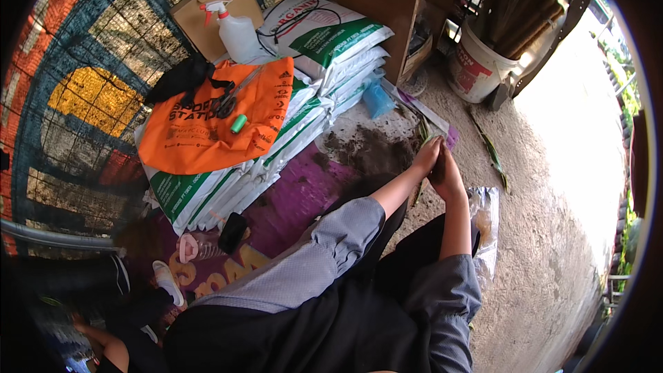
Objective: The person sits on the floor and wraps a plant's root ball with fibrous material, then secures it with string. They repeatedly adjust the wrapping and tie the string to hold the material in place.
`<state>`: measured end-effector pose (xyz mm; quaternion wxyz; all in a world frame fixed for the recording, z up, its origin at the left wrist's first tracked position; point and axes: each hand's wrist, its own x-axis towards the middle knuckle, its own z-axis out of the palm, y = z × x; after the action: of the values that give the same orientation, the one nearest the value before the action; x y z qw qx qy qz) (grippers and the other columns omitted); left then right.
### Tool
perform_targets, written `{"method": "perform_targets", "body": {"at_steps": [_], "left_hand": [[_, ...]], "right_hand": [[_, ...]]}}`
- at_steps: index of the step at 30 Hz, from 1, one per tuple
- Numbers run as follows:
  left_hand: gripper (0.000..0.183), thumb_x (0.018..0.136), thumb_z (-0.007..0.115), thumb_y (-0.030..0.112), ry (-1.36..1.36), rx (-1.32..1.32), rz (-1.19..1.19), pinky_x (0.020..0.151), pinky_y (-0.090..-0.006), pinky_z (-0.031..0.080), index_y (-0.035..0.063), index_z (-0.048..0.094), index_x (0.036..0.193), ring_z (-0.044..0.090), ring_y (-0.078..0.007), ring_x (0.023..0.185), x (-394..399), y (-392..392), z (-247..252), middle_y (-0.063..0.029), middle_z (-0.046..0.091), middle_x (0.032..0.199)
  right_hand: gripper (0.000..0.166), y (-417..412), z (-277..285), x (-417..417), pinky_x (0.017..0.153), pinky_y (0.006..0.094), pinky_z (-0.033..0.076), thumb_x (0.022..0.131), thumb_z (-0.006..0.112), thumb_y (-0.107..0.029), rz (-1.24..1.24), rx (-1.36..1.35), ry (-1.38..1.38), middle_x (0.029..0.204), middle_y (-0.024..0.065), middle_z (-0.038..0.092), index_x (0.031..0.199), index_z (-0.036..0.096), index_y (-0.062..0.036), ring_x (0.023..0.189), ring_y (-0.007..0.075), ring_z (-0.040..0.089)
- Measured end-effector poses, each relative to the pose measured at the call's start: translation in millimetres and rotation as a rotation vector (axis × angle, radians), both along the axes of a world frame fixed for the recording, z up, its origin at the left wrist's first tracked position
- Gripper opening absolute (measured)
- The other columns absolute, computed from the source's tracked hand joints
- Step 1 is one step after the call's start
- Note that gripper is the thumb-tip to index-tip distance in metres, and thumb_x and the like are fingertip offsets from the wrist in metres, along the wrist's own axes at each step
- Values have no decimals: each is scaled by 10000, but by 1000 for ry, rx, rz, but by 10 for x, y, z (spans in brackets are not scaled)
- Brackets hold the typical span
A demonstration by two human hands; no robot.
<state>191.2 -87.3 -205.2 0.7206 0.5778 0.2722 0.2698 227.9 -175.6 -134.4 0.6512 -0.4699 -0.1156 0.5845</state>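
My left hand (429, 154) and my right hand (446, 173) are pressed together, palms facing, above the ground in front of my knees. Dark soil shows along the inner side of the right hand. Whatever lies between the palms is hidden. Long green leaves (423, 129) stand out just beyond the fingertips, beside a pale plastic sheet (439, 123). To the left of the hands, loose dark soil (380, 147) is spread over a whitish patch of the purple banner (295, 186).
Stacked white-and-green sacks (305, 109) carry an orange bag (217, 140), scissors (226, 103), a green thread spool (239, 123) and a spray bottle (238, 36). A bucket (474, 72) stands ahead. Foil (487, 238) lies right; another person's arm (111, 342) shows lower left.
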Motion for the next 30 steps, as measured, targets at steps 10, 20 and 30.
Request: {"method": "perform_targets", "body": {"at_steps": [10, 20, 30], "left_hand": [[959, 755, 290, 811, -507, -853, -312, 1009, -466, 338, 115, 297, 1415, 422, -370, 1193, -52, -192, 344, -229, 358, 1358], [967, 735, 403, 773, -762, -991, -93, 1085, -493, 239, 127, 227, 1433, 337, -346, 1297, -225, 54, 360, -172, 355, 1400], [256, 883, 597, 159, -655, -874, -18, 493, -192, 460, 38, 574, 1108, 577, -104, 643, -154, 228, 154, -45, 636, 857]], "right_hand": [[498, 3, 5, 69, 1006, 504, 307, 949, 408, -331, 540, -585, -2025, 1320, 343, 326, 1345, 374, -30, 1265, 452, 314], [398, -380, 479, 57, 959, 369, 414, 947, 428, -209, 587, -61, -1110, 1154, 249, 568, 1270, 477, 18, 1115, 266, 546], [280, -581, 561, 390, 366, 232, 341, 821, 684, -251, -553, -203, -793, 540, 43, 570, 784, 641, 23, 391, 72, 451]]}}
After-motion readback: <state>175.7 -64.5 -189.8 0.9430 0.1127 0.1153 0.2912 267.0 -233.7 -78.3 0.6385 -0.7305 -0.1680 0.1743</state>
